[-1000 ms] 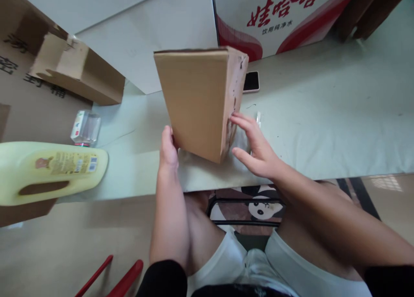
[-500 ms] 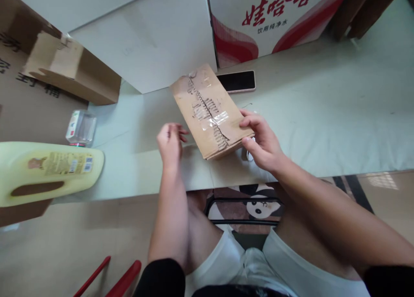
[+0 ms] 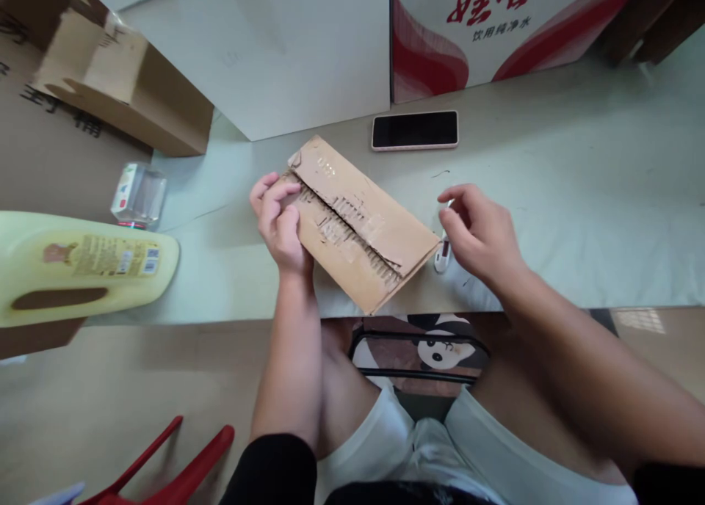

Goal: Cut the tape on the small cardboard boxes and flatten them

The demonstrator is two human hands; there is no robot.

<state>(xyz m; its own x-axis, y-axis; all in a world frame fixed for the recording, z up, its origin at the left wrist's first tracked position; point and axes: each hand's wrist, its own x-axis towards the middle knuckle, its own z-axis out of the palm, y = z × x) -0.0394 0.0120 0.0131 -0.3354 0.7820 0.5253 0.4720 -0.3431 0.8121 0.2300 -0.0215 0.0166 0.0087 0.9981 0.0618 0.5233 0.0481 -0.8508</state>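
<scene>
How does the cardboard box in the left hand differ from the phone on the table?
The cardboard box looks larger and thicker; the phone is smaller and thin. The cardboard box has a brown, worn face with a ragged seam, while the phone shows a smooth, dark screen. The left hand holds the cardboard box, turned diagonally; the phone lies flat and untouched. Both have a roughly rectangular outline.
</scene>
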